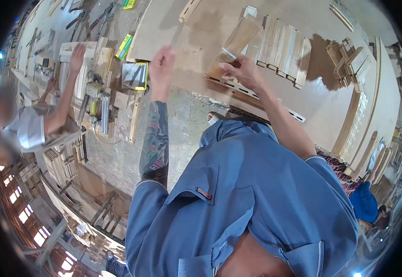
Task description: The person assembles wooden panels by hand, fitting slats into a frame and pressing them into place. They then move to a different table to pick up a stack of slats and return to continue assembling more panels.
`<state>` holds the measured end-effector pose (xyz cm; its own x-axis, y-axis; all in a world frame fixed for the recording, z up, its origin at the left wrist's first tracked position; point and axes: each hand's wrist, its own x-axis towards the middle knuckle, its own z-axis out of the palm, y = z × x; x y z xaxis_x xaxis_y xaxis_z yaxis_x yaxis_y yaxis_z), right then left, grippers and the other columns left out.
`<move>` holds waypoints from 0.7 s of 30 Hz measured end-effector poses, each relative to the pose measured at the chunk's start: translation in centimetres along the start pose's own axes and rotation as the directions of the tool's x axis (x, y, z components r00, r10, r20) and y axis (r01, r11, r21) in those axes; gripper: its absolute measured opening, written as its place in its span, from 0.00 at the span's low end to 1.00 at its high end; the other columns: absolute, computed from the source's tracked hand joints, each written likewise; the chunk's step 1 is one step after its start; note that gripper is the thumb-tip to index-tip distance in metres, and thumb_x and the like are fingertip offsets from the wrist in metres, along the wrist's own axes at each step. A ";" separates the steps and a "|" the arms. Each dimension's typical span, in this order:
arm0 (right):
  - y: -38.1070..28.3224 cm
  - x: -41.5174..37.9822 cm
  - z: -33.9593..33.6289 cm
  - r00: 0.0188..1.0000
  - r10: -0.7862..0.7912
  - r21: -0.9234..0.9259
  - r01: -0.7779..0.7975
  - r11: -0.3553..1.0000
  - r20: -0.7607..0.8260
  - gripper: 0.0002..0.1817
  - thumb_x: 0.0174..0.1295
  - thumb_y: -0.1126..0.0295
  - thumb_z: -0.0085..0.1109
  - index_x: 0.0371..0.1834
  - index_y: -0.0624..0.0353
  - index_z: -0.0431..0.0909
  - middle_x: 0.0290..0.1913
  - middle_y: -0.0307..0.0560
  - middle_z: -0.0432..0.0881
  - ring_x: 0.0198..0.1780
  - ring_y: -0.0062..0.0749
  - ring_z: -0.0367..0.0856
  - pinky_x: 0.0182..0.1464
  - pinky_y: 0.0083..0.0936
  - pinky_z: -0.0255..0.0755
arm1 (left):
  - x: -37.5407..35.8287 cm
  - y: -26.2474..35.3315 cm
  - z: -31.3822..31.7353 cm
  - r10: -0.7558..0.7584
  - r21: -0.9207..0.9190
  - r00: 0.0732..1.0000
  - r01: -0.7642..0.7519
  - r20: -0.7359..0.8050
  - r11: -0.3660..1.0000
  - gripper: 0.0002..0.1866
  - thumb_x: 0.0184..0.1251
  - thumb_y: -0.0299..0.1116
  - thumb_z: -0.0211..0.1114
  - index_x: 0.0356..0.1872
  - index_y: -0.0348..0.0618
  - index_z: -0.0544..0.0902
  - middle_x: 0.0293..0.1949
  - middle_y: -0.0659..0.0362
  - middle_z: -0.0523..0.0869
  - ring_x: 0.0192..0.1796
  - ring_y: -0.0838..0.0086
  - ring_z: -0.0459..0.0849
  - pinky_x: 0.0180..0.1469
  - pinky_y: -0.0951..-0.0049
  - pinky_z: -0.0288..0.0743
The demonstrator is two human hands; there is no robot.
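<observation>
My left hand is raised over the near edge of the pale worktable, beside a yellow-edged box. Its fingers look curled together, slightly blurred, and whatever they hold is hidden. My right hand pinches the lower part of a brown strip, which slants up and right across the tabletop. A small shiny piece lies across this strip, just above my fingers. Under my right hand, a slotted light rail runs along the table edge.
Grooved wooden slats lie side by side right of my right hand, with stacked wooden pieces farther right. At the left, a co-worker's arm reaches over another bench near power tools. Another person in blue is at the lower right.
</observation>
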<state>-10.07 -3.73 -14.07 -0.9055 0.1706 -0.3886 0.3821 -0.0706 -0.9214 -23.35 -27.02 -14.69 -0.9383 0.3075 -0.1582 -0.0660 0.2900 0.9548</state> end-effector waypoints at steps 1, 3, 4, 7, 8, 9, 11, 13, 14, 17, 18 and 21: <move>-0.1 -0.5 0.3 0.999 -0.011 -0.103 0.008 0.995 -0.031 0.17 0.66 0.63 0.68 0.48 0.67 0.84 0.36 0.38 0.86 0.35 0.18 0.81 0.40 0.22 0.80 | 0.2 2.0 -0.8 0.018 0.050 0.998 -0.015 -0.053 0.999 0.16 0.73 0.35 0.65 0.57 0.40 0.83 0.46 0.63 0.87 0.45 0.82 0.82 0.48 0.79 0.75; 1.2 -0.9 0.8 0.997 -0.050 -0.071 0.046 0.996 -0.057 0.19 0.66 0.63 0.68 0.51 0.68 0.83 0.37 0.39 0.86 0.35 0.18 0.80 0.40 0.23 0.78 | 0.4 5.7 -1.6 0.035 0.098 0.993 -0.024 -0.109 0.995 0.17 0.74 0.36 0.65 0.57 0.40 0.83 0.47 0.63 0.87 0.46 0.83 0.82 0.48 0.79 0.75; 1.1 -1.4 0.9 0.997 -0.051 -0.073 0.046 0.996 -0.066 0.19 0.66 0.63 0.68 0.52 0.67 0.83 0.38 0.39 0.87 0.35 0.19 0.80 0.40 0.23 0.78 | 0.4 7.6 -1.1 0.168 0.058 0.983 -0.164 -0.074 0.985 0.17 0.73 0.37 0.67 0.57 0.40 0.84 0.44 0.62 0.87 0.45 0.83 0.82 0.48 0.79 0.76; 0.7 -2.2 1.7 0.994 -0.062 -0.109 0.052 0.993 -0.088 0.17 0.66 0.65 0.68 0.52 0.66 0.83 0.39 0.41 0.87 0.36 0.20 0.81 0.41 0.24 0.77 | -0.1 13.6 1.5 0.439 -0.019 0.892 -0.440 0.110 0.898 0.18 0.74 0.38 0.65 0.58 0.39 0.83 0.48 0.63 0.87 0.47 0.81 0.83 0.50 0.79 0.75; 0.5 -2.3 2.1 0.993 -0.067 -0.135 0.054 0.989 -0.097 0.16 0.66 0.66 0.67 0.51 0.66 0.83 0.39 0.42 0.88 0.37 0.20 0.81 0.41 0.24 0.77 | -0.3 15.3 2.7 0.521 -0.026 0.838 -0.525 0.163 0.851 0.18 0.75 0.41 0.64 0.57 0.41 0.84 0.46 0.62 0.88 0.45 0.79 0.83 0.49 0.77 0.76; -0.2 -2.6 2.3 0.993 -0.065 -0.134 0.051 0.990 -0.101 0.16 0.66 0.66 0.67 0.51 0.66 0.83 0.39 0.42 0.88 0.37 0.20 0.81 0.41 0.24 0.77 | -0.5 17.0 3.9 0.595 -0.039 0.774 -0.602 0.216 0.797 0.18 0.75 0.44 0.63 0.56 0.42 0.84 0.44 0.61 0.88 0.44 0.76 0.84 0.49 0.76 0.77; -2.0 -3.2 2.6 0.993 -0.093 -0.500 0.041 0.865 -0.078 0.19 0.63 0.65 0.71 0.50 0.70 0.82 0.37 0.48 0.88 0.35 0.25 0.83 0.44 0.23 0.79 | -2.0 20.8 5.2 0.564 -0.053 0.728 -0.594 0.390 0.803 0.21 0.80 0.43 0.53 0.55 0.34 0.82 0.49 0.43 0.87 0.53 0.51 0.85 0.56 0.61 0.77; 1.1 -2.9 3.1 0.983 -0.169 -0.431 0.123 0.894 -0.070 0.18 0.63 0.69 0.69 0.53 0.67 0.81 0.42 0.48 0.88 0.40 0.26 0.83 0.45 0.25 0.78 | -2.2 20.6 7.3 0.576 0.048 0.669 -0.671 0.471 0.740 0.20 0.78 0.46 0.57 0.53 0.40 0.84 0.44 0.51 0.87 0.47 0.59 0.85 0.51 0.65 0.78; 2.8 -2.7 3.2 0.965 -0.256 -0.366 0.216 0.905 -0.063 0.17 0.64 0.72 0.67 0.55 0.64 0.80 0.47 0.47 0.87 0.45 0.27 0.84 0.46 0.26 0.77 | -2.1 20.5 8.3 0.581 0.139 0.606 -0.747 0.543 0.650 0.19 0.75 0.49 0.61 0.51 0.46 0.86 0.39 0.58 0.88 0.40 0.67 0.85 0.46 0.68 0.78; 3.8 -2.9 4.1 0.746 -0.638 -0.191 0.609 0.769 -0.191 0.20 0.64 0.75 0.64 0.60 0.60 0.76 0.55 0.54 0.82 0.55 0.27 0.82 0.50 0.28 0.76 | -3.9 18.0 10.2 0.395 0.499 0.652 -0.754 0.648 0.427 0.21 0.73 0.54 0.58 0.46 0.48 0.87 0.37 0.55 0.87 0.39 0.59 0.84 0.43 0.62 0.78; 4.8 -2.8 4.6 0.885 -0.411 0.257 0.458 0.851 -0.218 0.21 0.65 0.73 0.62 0.62 0.61 0.73 0.60 0.57 0.77 0.60 0.32 0.79 0.53 0.30 0.75 | -4.5 17.2 10.1 0.390 0.489 0.645 -0.759 0.658 0.430 0.21 0.73 0.54 0.58 0.46 0.48 0.87 0.37 0.55 0.87 0.39 0.59 0.84 0.43 0.62 0.78; 4.8 -3.2 3.8 0.901 -0.402 0.049 0.414 0.909 -0.163 0.22 0.65 0.70 0.62 0.61 0.62 0.73 0.60 0.57 0.77 0.60 0.36 0.80 0.53 0.32 0.76 | -5.7 16.3 9.0 0.371 0.505 0.678 -0.727 0.635 0.465 0.20 0.71 0.54 0.59 0.46 0.49 0.86 0.37 0.57 0.87 0.41 0.59 0.85 0.43 0.60 0.78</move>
<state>-6.06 -8.36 -17.31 -0.9394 0.3423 0.0203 -0.0368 -0.0417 -0.9985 -16.05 -15.92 -0.53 -0.4452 0.8912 0.0873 0.8232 0.3689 0.4315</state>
